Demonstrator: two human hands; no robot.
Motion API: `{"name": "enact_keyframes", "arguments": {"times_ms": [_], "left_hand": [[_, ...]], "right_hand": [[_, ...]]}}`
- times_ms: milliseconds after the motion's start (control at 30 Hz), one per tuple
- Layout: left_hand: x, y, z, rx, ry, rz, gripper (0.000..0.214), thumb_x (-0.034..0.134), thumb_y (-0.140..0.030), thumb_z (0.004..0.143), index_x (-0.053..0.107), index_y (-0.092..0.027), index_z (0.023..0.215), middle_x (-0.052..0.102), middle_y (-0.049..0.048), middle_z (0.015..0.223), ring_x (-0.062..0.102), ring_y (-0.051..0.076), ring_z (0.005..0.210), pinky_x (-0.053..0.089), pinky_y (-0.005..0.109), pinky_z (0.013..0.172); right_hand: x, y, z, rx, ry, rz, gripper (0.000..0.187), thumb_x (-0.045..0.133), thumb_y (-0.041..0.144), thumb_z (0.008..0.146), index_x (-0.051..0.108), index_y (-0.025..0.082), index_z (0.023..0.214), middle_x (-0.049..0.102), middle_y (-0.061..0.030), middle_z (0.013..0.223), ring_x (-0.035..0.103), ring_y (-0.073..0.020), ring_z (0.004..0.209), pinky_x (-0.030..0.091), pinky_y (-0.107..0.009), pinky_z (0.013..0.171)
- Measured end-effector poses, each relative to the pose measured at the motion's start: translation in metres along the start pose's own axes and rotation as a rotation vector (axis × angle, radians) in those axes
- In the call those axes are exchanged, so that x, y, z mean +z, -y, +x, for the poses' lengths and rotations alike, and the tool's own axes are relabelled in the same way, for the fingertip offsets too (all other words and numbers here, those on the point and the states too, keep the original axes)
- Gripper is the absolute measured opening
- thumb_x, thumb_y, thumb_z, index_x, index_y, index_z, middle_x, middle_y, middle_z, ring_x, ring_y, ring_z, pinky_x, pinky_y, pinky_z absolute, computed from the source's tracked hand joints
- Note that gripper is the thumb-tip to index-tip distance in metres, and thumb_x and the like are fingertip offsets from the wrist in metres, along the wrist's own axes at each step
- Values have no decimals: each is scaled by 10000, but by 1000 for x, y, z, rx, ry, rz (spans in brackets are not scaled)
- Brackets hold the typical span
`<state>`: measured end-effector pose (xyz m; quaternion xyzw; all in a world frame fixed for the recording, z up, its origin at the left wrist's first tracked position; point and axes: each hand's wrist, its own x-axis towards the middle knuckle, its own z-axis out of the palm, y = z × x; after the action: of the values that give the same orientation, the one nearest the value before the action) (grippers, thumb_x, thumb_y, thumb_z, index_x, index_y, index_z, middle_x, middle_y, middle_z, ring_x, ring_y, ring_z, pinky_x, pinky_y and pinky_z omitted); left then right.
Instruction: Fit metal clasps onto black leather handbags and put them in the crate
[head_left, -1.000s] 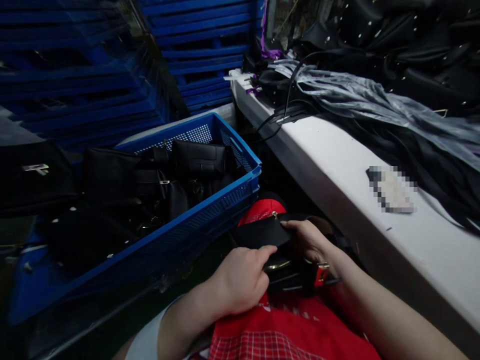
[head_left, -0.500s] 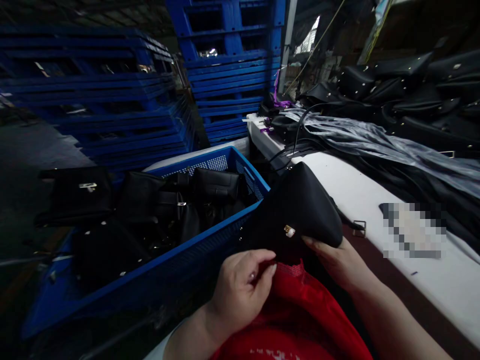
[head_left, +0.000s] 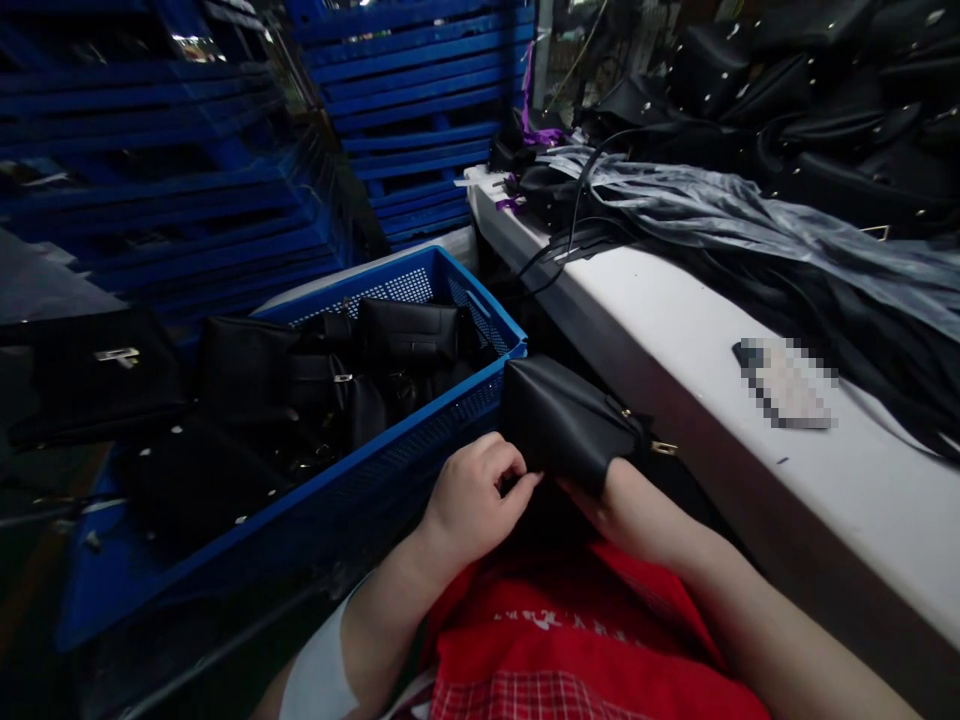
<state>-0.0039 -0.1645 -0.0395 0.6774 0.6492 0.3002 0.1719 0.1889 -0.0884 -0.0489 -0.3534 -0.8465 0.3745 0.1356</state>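
Note:
A black leather-look bag is held in front of my red apron, tilted with its metal clasp towards the right. My left hand is closed, thumb and fingertips pinched at the bag's near left edge. My right hand grips the bag's near right side, its fingertips partly hidden beneath it. The bag's underside lies in shadow. Just beyond my left hand stands a blue plastic crate filled with several black bags.
At the right runs a white table. It carries a pixelated object, black straps, clear plastic wrap and a heap of black bags. Stacked blue pallets rise behind the crate.
The bag has turned and come down, its clasp moving from the near face to the right side. Both hands remain on it. The view has tipped downward.

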Motion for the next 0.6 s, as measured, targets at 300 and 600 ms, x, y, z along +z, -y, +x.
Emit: {"name": "enact_keyframes", "arguments": {"times_ms": [300, 600], "left_hand": [[-3, 1, -6, -129, 41, 165, 148, 567, -248, 877, 657, -205, 768, 629, 12, 757, 581, 160, 651, 395, 288, 608], [8, 5, -11, 110, -105, 410, 142, 521, -180, 902, 634, -187, 816, 636, 17, 781, 596, 177, 676, 403, 301, 622]], "right_hand": [[9, 21, 5, 80, 47, -240, 203, 532, 213, 903, 713, 132, 865, 693, -96, 777, 609, -172, 653, 440, -248, 623], [9, 28, 8, 20, 93, -285, 197, 545, 193, 907, 702, 88, 848, 696, -137, 866, 632, -187, 719, 422, -256, 626]]}}
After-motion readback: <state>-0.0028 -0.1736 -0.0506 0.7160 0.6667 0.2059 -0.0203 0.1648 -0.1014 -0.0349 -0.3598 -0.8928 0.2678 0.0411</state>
